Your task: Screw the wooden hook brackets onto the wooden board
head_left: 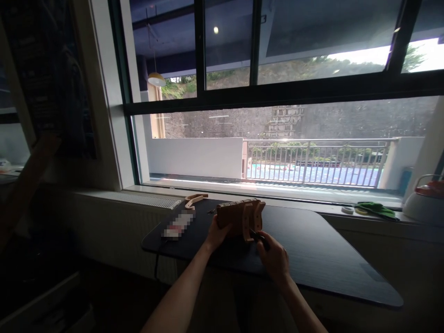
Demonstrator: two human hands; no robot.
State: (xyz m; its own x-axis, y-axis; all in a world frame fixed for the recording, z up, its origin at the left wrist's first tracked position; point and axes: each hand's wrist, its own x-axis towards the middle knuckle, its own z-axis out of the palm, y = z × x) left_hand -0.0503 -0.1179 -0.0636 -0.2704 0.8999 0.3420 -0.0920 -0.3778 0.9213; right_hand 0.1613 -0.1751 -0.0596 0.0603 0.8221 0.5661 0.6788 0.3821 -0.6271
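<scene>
Left hand grips brown box-like body, right hand clasps dark-handled tool at holed curved strip; tool may slip if body twists

Daylit, dark-framed window across the upper frame; dark table, lower centre; deep shadow, lower left.

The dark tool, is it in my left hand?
No, the right hand grips the dark tool, while the left hand holds the brown piece.
</scene>
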